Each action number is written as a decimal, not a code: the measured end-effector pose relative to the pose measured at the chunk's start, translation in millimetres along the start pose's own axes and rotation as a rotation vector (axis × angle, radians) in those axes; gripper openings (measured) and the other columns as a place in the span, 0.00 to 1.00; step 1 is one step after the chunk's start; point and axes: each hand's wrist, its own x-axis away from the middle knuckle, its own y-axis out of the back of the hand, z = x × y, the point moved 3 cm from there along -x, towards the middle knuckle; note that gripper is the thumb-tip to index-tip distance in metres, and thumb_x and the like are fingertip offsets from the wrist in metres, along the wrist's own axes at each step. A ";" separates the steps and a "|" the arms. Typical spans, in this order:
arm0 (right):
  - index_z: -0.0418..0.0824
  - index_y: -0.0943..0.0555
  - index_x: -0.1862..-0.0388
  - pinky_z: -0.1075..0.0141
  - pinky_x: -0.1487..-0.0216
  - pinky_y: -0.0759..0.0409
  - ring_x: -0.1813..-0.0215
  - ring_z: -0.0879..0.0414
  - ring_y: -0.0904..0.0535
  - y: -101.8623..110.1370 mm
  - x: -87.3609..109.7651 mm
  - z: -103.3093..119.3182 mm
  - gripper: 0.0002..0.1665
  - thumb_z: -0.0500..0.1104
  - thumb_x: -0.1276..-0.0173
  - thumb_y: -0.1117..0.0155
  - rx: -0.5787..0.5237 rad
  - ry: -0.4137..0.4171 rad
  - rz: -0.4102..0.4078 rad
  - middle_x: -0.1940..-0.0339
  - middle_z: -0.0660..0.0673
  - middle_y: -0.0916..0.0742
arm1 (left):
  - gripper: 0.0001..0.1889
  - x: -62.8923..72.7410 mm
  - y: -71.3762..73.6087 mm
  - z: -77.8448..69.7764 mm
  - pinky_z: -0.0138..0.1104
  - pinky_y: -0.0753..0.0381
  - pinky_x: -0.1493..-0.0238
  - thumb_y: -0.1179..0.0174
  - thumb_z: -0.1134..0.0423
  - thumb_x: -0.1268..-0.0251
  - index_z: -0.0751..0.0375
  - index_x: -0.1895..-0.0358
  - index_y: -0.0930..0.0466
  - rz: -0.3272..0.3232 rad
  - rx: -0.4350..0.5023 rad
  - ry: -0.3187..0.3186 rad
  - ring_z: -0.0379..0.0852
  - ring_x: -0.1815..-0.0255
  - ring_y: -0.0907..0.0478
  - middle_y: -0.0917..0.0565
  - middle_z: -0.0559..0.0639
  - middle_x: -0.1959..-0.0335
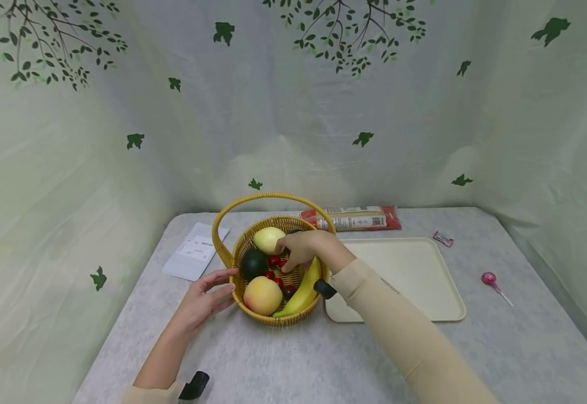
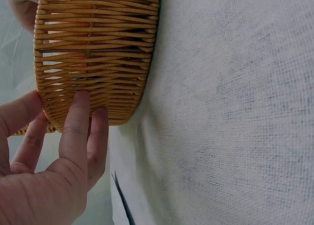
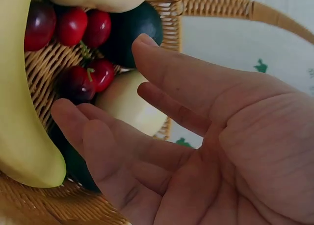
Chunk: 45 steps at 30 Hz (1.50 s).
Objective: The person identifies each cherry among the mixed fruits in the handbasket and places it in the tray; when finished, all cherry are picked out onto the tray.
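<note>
A yellow wicker basket (image 1: 271, 321) with a tall handle holds several fruits. My left hand (image 1: 203, 300) touches its left side, and the fingertips rest against the weave (image 2: 115, 68) in the left wrist view. Inside the basket, my right hand (image 1: 303, 248) hovers over the cherries (image 1: 274, 261), thumb and fingers apart with nothing between them. Close to its fingertips in the right wrist view are dark red cherries (image 3: 76, 84). A banana (image 1: 304, 293), a peach (image 1: 263, 296), a dark green round fruit (image 1: 254, 264) and a pale yellow fruit (image 1: 269, 240) lie around them.
A cream tray (image 1: 448, 292) lies right of the basket, partly behind my right forearm. Behind it is a long red-and-clear package (image 1: 359, 219). A wrapped candy (image 1: 443, 239) and a pink lollipop (image 1: 490, 279) lie at the right, a white paper slip (image 1: 192, 252) at the left.
</note>
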 end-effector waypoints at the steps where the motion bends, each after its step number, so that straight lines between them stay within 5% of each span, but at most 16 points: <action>1: 0.43 0.31 0.18 0.52 0.38 0.11 0.40 0.39 0.12 0.9 -2.6 -0.7 0.34 0.44 0.18 0.35 -0.018 -0.017 0.005 0.17 0.38 0.29 | 0.26 -0.1 0.0 0.0 0.40 0.11 0.38 0.38 0.61 0.19 0.61 0.23 0.27 0.001 0.000 0.001 0.43 0.36 0.20 0.30 0.62 0.25; 10: 0.44 0.30 0.18 0.56 0.40 0.11 0.39 0.41 0.12 5.0 -16.9 -5.0 0.34 0.44 0.18 0.34 -0.059 -0.092 0.034 0.27 0.38 0.23 | 0.26 -0.8 0.7 -0.4 0.39 0.11 0.39 0.38 0.62 0.19 0.61 0.23 0.27 -0.002 0.009 0.000 0.43 0.36 0.20 0.30 0.62 0.25; 19: 0.41 0.30 0.18 0.59 0.44 0.10 0.44 0.44 0.10 2.7 -26.8 -2.5 0.34 0.43 0.18 0.35 -0.050 -0.080 0.036 0.27 0.37 0.20 | 0.26 -0.4 -0.1 0.4 0.39 0.11 0.39 0.38 0.62 0.19 0.62 0.23 0.27 0.006 0.009 -0.009 0.42 0.37 0.20 0.30 0.63 0.25; 34: 0.35 0.19 0.35 0.55 0.39 0.11 0.44 0.43 0.09 -4.1 -26.4 2.2 0.20 0.42 0.20 0.32 -0.080 -0.067 0.022 0.45 0.38 0.13 | 0.26 0.2 -0.2 1.4 0.38 0.11 0.39 0.38 0.62 0.19 0.62 0.23 0.27 -0.004 0.003 -0.006 0.45 0.35 0.21 0.30 0.63 0.26; 45: 0.36 0.18 0.33 0.55 0.36 0.12 0.40 0.42 0.12 -11.0 -28.5 0.1 0.19 0.40 0.19 0.35 -0.126 -0.048 0.061 0.47 0.43 0.14 | 0.25 -0.6 -0.5 -0.1 0.38 0.11 0.40 0.39 0.63 0.19 0.60 0.23 0.26 -0.017 0.005 0.011 0.44 0.35 0.21 0.30 0.62 0.26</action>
